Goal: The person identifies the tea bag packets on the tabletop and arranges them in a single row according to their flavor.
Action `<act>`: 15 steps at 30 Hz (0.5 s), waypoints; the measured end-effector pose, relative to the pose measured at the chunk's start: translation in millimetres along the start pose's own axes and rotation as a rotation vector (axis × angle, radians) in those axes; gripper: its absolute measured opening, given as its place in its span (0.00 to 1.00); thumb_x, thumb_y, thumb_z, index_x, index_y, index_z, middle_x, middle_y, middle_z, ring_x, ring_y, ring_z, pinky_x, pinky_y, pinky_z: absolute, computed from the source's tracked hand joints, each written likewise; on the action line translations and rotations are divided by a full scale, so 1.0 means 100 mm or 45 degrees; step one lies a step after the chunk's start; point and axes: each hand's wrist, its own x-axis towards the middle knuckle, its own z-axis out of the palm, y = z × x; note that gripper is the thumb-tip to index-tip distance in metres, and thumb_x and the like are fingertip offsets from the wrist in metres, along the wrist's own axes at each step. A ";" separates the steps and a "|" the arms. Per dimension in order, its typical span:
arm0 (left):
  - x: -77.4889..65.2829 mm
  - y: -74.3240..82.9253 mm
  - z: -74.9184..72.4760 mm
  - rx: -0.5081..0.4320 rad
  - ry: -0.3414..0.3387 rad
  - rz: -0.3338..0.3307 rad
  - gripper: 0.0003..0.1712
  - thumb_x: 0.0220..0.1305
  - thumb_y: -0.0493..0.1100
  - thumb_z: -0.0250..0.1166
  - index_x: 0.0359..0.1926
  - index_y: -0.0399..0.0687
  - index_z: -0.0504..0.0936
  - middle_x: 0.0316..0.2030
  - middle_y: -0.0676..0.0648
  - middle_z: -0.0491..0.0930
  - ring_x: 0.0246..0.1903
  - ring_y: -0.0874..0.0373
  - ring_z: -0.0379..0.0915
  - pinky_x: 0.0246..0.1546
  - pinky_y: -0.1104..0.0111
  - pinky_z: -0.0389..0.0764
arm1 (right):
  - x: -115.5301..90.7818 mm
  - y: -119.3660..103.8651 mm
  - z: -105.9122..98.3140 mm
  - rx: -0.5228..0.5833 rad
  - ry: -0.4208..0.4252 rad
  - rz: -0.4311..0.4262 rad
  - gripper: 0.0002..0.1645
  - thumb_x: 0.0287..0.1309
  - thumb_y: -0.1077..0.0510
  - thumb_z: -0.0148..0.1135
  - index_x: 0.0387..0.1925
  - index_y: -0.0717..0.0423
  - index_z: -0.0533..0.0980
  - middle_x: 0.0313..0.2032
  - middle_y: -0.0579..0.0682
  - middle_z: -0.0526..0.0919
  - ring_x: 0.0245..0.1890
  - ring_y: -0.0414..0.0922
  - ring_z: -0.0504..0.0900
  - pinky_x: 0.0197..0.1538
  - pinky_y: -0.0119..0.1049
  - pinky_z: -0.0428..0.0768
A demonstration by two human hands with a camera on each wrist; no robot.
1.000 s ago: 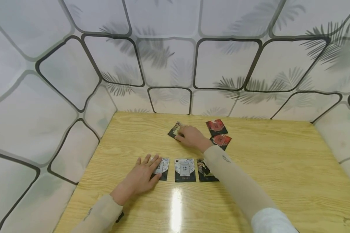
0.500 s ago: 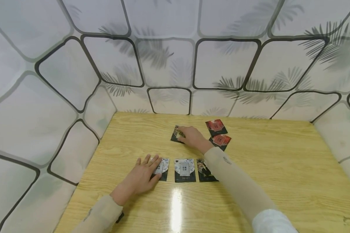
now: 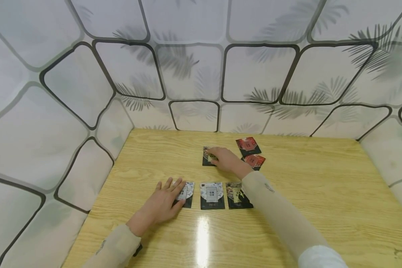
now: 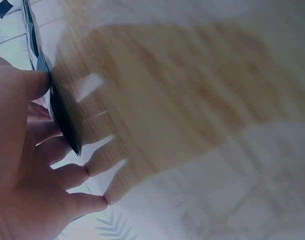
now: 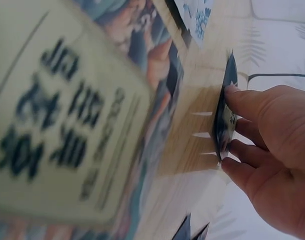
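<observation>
My left hand [image 3: 162,203] lies with fingers spread on a blue-and-white tea packet [image 3: 188,195] at the left end of a front row. The left wrist view shows that packet's dark edge [image 4: 62,120] beneath thumb and fingers. Further back, my right hand [image 3: 226,160] presses its fingertips onto a dark patterned tea packet [image 3: 206,160], partly hidden by the hand. In the right wrist view this packet [image 5: 225,107] lies edge-on under the fingertips. A second blue-and-white packet [image 3: 212,195] and a patterned packet with a pale label [image 3: 234,193] complete the row.
Two red-and-black packets [image 3: 248,146] lie behind the right forearm, the nearer one [image 3: 254,160] partly covered by it. Patterned walls [image 3: 194,115] bound the wooden table [image 3: 321,186] at the back and sides. The right sleeve [image 3: 274,197] passes over the row's right end.
My right hand has slid the patterned packet right and slightly nearer, turning it from slanted to straight. The left hand and the front row have stayed in place.
</observation>
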 end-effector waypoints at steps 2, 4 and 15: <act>0.00 0.00 0.00 -0.001 0.000 0.000 0.38 0.81 0.57 0.54 0.82 0.44 0.62 0.80 0.39 0.62 0.78 0.29 0.57 0.72 0.29 0.61 | -0.04 0.03 -0.01 -0.009 -0.001 0.002 0.30 0.78 0.57 0.59 0.77 0.56 0.69 0.73 0.58 0.74 0.73 0.58 0.74 0.73 0.55 0.74; 0.00 0.01 0.00 -0.007 -0.001 -0.003 0.38 0.81 0.57 0.55 0.82 0.44 0.62 0.80 0.39 0.62 0.78 0.29 0.57 0.72 0.29 0.61 | -0.08 0.06 -0.01 -0.012 0.000 0.004 0.30 0.78 0.57 0.60 0.76 0.56 0.69 0.73 0.58 0.75 0.71 0.57 0.76 0.72 0.55 0.75; -0.01 0.01 0.00 -0.026 -0.012 -0.018 0.38 0.81 0.57 0.55 0.82 0.45 0.61 0.80 0.39 0.61 0.79 0.31 0.55 0.73 0.29 0.59 | -0.38 0.23 -0.02 0.004 0.007 0.010 0.32 0.78 0.56 0.59 0.78 0.54 0.66 0.76 0.60 0.70 0.66 0.59 0.80 0.68 0.57 0.78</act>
